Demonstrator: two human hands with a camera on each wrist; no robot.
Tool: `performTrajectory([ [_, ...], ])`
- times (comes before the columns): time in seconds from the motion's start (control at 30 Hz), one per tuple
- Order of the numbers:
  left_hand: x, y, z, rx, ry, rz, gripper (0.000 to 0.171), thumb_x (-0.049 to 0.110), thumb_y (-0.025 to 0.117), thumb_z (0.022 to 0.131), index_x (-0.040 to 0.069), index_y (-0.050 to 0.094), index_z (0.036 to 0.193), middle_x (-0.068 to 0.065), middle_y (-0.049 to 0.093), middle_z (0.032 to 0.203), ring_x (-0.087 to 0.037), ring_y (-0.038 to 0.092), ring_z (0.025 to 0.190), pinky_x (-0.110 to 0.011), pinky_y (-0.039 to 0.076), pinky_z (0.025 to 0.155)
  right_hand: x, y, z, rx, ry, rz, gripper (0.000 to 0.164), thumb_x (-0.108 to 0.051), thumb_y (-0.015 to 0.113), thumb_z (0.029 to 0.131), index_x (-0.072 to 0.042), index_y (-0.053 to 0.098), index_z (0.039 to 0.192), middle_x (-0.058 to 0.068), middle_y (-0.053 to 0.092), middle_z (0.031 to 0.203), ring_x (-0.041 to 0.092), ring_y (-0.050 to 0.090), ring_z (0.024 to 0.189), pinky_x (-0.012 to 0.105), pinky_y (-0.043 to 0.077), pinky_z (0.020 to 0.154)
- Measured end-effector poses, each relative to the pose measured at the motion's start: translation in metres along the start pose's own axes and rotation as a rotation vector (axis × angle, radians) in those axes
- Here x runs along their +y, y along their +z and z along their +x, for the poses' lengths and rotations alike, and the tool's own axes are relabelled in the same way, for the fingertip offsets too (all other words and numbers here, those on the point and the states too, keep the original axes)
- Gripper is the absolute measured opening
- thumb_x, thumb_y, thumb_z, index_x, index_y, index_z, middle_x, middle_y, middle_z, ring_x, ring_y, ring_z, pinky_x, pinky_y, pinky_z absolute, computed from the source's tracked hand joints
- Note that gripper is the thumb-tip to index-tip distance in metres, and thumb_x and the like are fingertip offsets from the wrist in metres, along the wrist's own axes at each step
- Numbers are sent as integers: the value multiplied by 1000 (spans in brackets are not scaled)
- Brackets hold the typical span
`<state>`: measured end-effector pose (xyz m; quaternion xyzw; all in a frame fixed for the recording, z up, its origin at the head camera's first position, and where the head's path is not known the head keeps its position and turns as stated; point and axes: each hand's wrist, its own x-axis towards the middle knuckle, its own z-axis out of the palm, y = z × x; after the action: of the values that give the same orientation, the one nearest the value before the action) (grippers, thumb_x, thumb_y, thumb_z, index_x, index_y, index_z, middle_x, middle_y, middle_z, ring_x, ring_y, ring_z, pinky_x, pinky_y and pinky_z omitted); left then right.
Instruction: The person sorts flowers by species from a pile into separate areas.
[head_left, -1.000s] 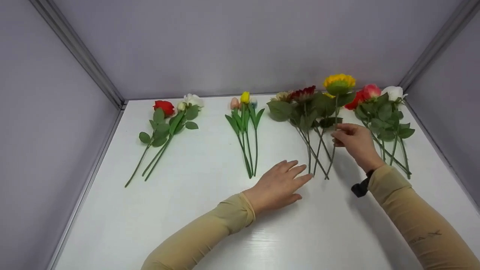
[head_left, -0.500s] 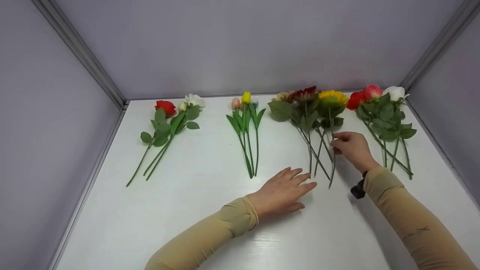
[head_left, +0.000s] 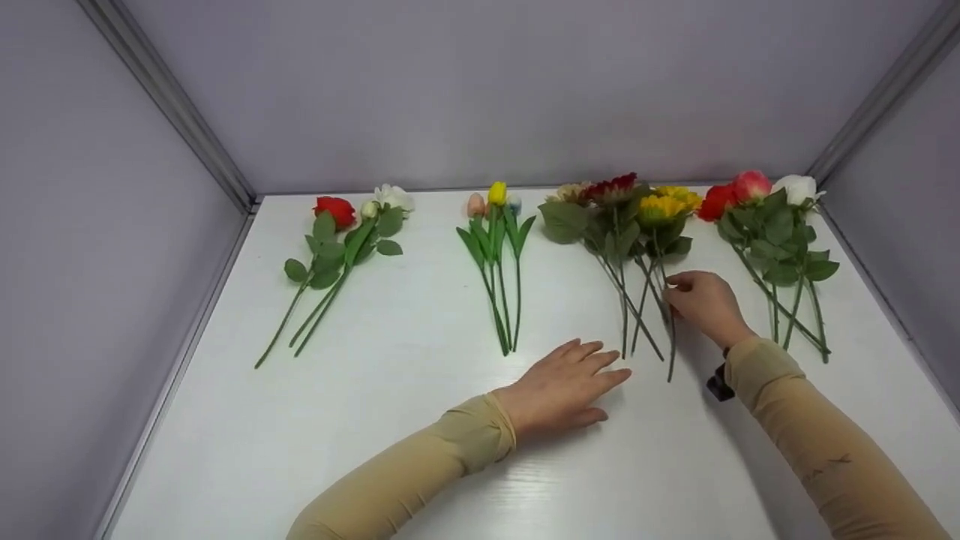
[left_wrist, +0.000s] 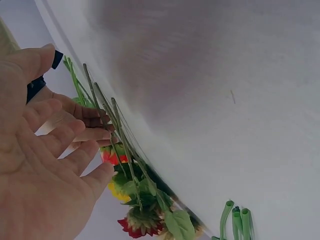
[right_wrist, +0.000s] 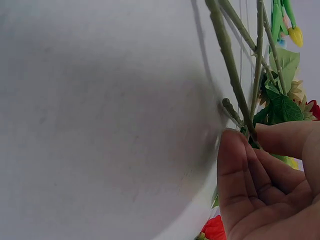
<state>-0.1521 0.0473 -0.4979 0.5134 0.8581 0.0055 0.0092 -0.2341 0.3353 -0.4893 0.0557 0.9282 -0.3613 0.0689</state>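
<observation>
My right hand (head_left: pixel 705 304) pinches the stem of a yellow sunflower (head_left: pixel 660 211) between thumb and fingers. The bloom lies over a second yellow flower (head_left: pixel 684 195), in a group with a dark red flower (head_left: pixel 613 187) and a cream one (head_left: pixel 571 193). In the right wrist view the pinched stem (right_wrist: pixel 227 55) runs up from the fingertips, and other stems cross behind it. My left hand (head_left: pixel 562 386), fingers spread, is over the table near the group's stem ends, holding nothing. The left wrist view shows its straight fingers (left_wrist: pixel 75 160) with the right hand beyond.
Three tulips (head_left: pixel 496 196) lie left of this group. Further left are a red rose (head_left: pixel 334 213) and white flowers (head_left: pixel 394 197). Red, pink and white (head_left: pixel 796 190) flowers lie at the right. The white table (head_left: pixel 360 427) is bounded by grey walls (head_left: pixel 480 90).
The sunflower has come down from above the group and towards me onto the other flowers. My right hand has lowered with it. My left hand has shifted slightly towards me.
</observation>
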Motion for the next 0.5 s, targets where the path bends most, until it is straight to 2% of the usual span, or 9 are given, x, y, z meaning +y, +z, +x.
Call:
performTrajectory([
  [0.1, -2, 0, 0, 0, -4, -1, 68, 49, 61, 101, 24, 37, 160, -3, 37, 162, -24, 28, 151, -40, 21, 123, 1, -1, -1, 5, 6, 7, 46, -23, 59, 101, 6, 60, 137, 21, 70, 107, 25, 66, 85, 31, 52, 69],
  [0.23, -4, -1, -2, 9, -6, -7, 66, 48, 61, 101, 23, 39, 159, -4, 38, 162, -25, 30, 151, -41, 23, 123, 1, -4, -4, 33, -9, -4, 48, -28, 58, 103, 5, 59, 138, 23, 67, 117, 29, 65, 93, 38, 52, 76],
  [0.37, -8, -4, -4, 26, -12, -18, 65, 47, 62, 101, 22, 41, 158, -5, 39, 161, -26, 31, 150, -42, 24, 123, -2, -10, -6, 102, -58, -15, 50, -30, 53, 105, 5, 56, 142, 26, 62, 126, 37, 61, 106, 48, 50, 85],
  [0.5, -14, -7, -8, 53, -24, -27, 64, 45, 62, 102, 21, 42, 157, -6, 41, 160, -26, 33, 149, -43, 25, 122, -10, -13, -10, 193, -133, -13, 52, -31, 50, 107, 4, 53, 145, 25, 61, 130, 40, 58, 113, 53, 50, 88],
])
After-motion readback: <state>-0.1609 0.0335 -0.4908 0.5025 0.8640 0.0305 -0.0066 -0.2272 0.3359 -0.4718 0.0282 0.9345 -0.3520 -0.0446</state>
